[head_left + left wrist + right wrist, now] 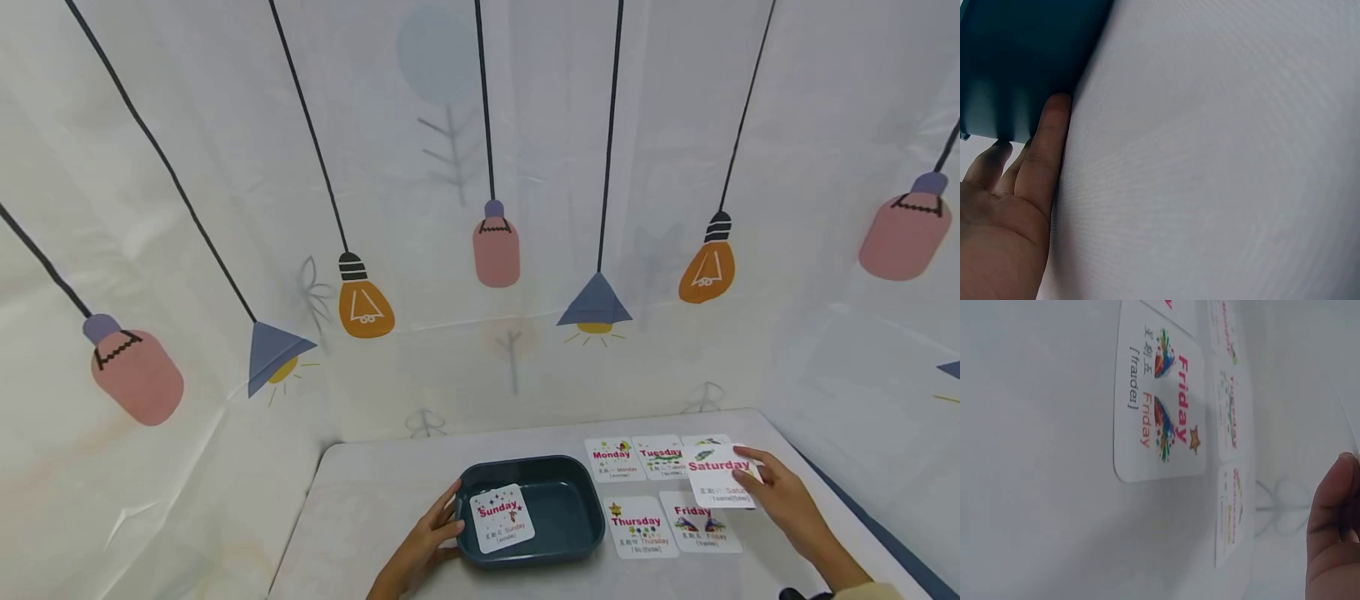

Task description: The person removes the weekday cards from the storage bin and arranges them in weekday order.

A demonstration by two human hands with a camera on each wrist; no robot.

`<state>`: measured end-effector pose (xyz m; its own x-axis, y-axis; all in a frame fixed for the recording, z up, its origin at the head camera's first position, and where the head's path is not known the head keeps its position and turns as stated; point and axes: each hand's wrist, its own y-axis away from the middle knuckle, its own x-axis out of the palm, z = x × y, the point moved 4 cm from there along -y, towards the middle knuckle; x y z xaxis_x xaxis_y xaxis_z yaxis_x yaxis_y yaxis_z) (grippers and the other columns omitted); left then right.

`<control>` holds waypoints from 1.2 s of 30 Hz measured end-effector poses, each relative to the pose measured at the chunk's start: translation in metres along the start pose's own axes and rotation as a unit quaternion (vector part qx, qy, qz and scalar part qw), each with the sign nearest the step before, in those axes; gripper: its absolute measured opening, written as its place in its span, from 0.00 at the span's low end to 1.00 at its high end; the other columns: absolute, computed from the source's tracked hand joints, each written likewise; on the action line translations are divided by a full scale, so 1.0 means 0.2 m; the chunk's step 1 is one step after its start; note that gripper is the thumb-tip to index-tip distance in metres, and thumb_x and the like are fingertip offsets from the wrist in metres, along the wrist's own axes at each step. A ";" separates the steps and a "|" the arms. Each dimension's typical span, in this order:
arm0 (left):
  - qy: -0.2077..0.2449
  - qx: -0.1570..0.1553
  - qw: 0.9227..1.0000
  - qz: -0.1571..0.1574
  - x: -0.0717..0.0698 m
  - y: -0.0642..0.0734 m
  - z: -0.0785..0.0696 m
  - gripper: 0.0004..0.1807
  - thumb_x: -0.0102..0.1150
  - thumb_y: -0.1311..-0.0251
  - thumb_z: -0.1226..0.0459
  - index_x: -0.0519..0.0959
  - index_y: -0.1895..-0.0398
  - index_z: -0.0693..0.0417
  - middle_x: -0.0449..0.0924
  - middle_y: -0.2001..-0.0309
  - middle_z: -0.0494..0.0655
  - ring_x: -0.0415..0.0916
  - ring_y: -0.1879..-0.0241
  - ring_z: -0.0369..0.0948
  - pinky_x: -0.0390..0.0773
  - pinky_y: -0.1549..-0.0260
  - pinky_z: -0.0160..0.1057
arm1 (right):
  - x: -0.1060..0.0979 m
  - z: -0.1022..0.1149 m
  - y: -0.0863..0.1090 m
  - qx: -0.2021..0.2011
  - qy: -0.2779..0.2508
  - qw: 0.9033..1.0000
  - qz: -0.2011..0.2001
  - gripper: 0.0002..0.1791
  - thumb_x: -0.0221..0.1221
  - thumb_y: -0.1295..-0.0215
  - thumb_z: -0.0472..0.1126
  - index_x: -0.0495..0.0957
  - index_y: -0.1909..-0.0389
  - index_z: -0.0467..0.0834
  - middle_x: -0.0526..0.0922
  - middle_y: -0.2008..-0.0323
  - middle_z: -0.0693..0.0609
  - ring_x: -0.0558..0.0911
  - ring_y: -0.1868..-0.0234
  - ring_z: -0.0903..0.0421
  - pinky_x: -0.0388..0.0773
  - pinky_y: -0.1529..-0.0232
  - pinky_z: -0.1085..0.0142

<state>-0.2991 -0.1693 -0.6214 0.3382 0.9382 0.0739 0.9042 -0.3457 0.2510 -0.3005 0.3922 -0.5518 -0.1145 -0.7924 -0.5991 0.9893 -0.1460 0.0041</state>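
Observation:
A white card printed "Saturday" (716,477) is pinched at its right edge by my right hand (787,500), thumb in front. It is held above the laid-out cards and partly covers the one at the back right. My left hand (423,542) touches the left side of a dark teal tray (592,500); in the left wrist view its fingers (1044,156) lie fairly straight against the tray wall. A "Sunday" card (502,518) lies in the tray's left part. Beneath the held card is a "Friday" card (1160,406), with a "Thursday" card (641,527) at its left.
At the back of the white table (375,500) lie a "Monday" card (612,460), a "Tuesday" card (658,457) and a "Wednesday" card (1230,512). White sheeting (525,367) printed with hanging lamps surrounds the table. A dark object (795,593) shows near the right forearm.

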 end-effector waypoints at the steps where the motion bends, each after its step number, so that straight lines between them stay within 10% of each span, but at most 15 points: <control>1: -0.002 0.002 1.000 0.000 0.00 0.00 0.00 0.42 0.60 0.34 0.62 0.52 0.20 0.40 0.39 0.22 0.69 0.49 0.25 0.68 0.77 0.45 0.64 | -0.01 -0.01 0.00 0.003 -0.001 1.000 -0.003 0.41 0.52 0.26 0.58 0.56 0.27 0.32 0.73 0.43 0.24 0.82 0.64 0.62 0.82 0.66 0.71; 15: -0.003 0.002 1.000 -0.007 0.00 0.00 0.01 0.42 0.60 0.34 0.61 0.52 0.20 0.41 0.39 0.22 0.69 0.49 0.25 0.69 0.78 0.45 0.63 | -0.10 -0.26 -0.01 0.042 0.034 0.998 0.007 0.38 0.53 0.26 0.56 0.56 0.29 0.31 0.72 0.45 0.24 0.78 0.64 0.54 0.79 0.70 0.67; 21: -0.002 0.002 1.000 -0.011 -0.01 0.00 0.01 0.42 0.61 0.34 0.60 0.53 0.20 0.39 0.40 0.21 0.68 0.50 0.25 0.68 0.78 0.45 0.63 | -0.08 -0.34 -0.05 0.061 0.050 0.996 0.039 0.36 0.51 0.24 0.52 0.53 0.29 0.31 0.55 0.32 0.21 0.70 0.45 0.32 0.74 0.66 0.67; 27: -0.005 -0.003 1.000 -0.018 -0.01 0.00 0.01 0.42 0.61 0.34 0.60 0.53 0.20 0.39 0.41 0.22 0.67 0.50 0.25 0.68 0.78 0.46 0.62 | -0.06 -0.41 -0.06 0.105 0.040 0.991 0.066 0.37 0.50 0.24 0.52 0.50 0.28 0.32 0.42 0.28 0.20 0.49 0.32 0.19 0.73 0.48 0.40; 31: -0.006 -0.004 1.000 -0.017 -0.01 0.00 0.01 0.42 0.61 0.34 0.61 0.53 0.20 0.39 0.41 0.22 0.67 0.51 0.26 0.68 0.78 0.46 0.62 | -0.05 -0.44 -0.07 0.102 0.059 0.991 0.068 0.35 0.50 0.24 0.49 0.51 0.29 0.31 0.45 0.29 0.19 0.50 0.32 0.19 0.56 0.38 0.28; 36: -0.006 0.002 1.000 -0.010 0.00 -0.01 0.00 0.42 0.60 0.34 0.61 0.53 0.20 0.39 0.41 0.22 0.69 0.54 0.26 0.68 0.78 0.45 0.63 | -0.06 -0.46 -0.07 0.100 0.126 0.985 0.060 0.29 0.51 0.26 0.42 0.56 0.32 0.31 0.55 0.34 0.19 0.65 0.42 0.24 0.65 0.44 0.31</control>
<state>-0.3017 -0.1675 -0.6213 0.3222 0.9449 0.0577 0.9120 -0.3261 0.2488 -0.3046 0.4590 -0.6180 0.0534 -0.6422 -0.7646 0.9536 -0.1944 0.2299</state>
